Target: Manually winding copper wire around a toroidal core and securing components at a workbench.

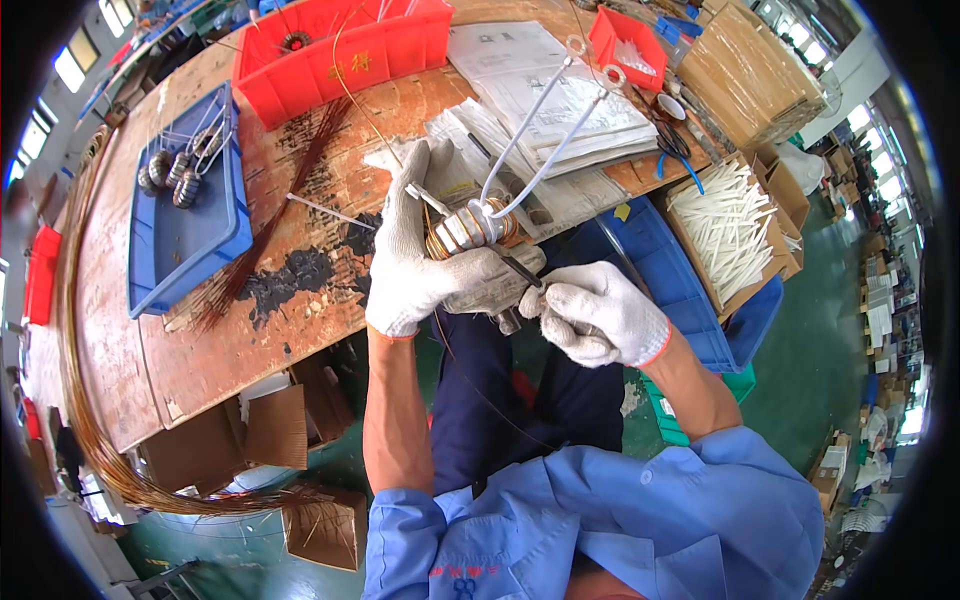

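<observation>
Both hands wear white knit gloves. My left hand (pixel 405 275) is closed around a wire-wound coil (pixel 462 232), with copper-coloured turns and pale bands across it. Two white leads (pixel 560 158) ending in ring terminals rise from the coil toward the far right. A long copper wire (pixel 341 62) runs up from the left hand. My right hand (pixel 605 315) pinches a slim black tool (pixel 521 270) whose far end meets the coil's lower side; its tip is hidden. A grey worn pad (pixel 480 292) lies beneath the coil.
At left, a blue tray (pixel 190 255) holds several finished coils. A red bin (pixel 350 65) and paper sheets (pixel 560 90) lie at the back. On the right are scissors (pixel 676 150), a carton of white strips (pixel 725 230) and a blue crate (pixel 665 275). Bundled copper wire (pixel 75 330) bends around the table's left side.
</observation>
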Tool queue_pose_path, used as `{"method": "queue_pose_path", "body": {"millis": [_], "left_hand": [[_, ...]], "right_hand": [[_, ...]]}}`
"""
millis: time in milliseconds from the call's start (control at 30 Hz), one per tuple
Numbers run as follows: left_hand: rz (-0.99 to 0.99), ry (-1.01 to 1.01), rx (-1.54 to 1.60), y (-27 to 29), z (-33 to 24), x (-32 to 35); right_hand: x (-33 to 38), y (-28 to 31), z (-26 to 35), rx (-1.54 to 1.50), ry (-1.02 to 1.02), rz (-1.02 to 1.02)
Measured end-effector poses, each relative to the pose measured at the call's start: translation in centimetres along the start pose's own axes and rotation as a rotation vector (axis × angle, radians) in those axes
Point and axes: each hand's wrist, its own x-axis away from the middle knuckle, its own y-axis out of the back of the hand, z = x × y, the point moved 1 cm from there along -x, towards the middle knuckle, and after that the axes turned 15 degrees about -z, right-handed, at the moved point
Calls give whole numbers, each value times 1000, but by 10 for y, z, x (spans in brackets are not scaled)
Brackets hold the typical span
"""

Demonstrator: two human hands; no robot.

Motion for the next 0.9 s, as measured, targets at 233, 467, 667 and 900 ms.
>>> {"method": "queue_pose_path", "body": {"millis": [233,467,667,900], "left_hand": [[60,-38,-183,9,3,-3],[-25,-37,-35,5,5,4],[-23,-31,17,-4,-2,4],[-107,-146,-201,-8,-13,10]], "right_hand": [[33,-18,-11,509,272,-282],[110,-27,-55,358,156,-221],[215,9,-90,-73,-312,-26],[338,73,-152,440,17,264]]}}
